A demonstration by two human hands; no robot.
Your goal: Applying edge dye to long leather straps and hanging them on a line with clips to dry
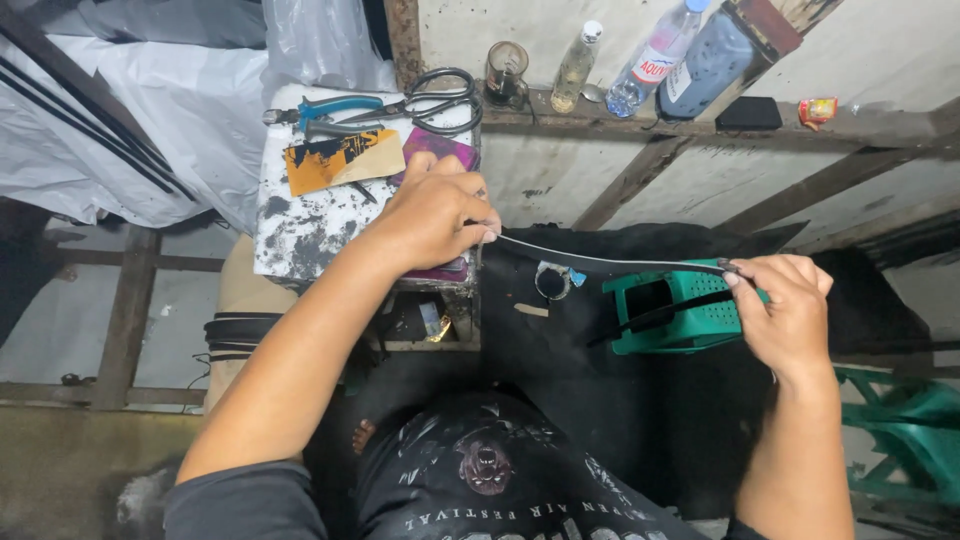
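Observation:
A long thin dark strap [610,260] is stretched between my two hands. My left hand [432,212] pinches one end of it beside the small white paint-stained table [300,235]. The strap's other end is gripped by my right hand [785,310], just above a green plastic basket [665,325]. A second black strip runs across the front of that basket. My lap in a dark printed shirt is below.
Scissors [440,100], blue-handled pliers [325,108], a sandpaper sheet [340,160] and a purple pad lie on the table. Bottles [660,50] and a jar stand on a wooden ledge. White plastic sheeting hangs left. A green stool [900,425] sits at right.

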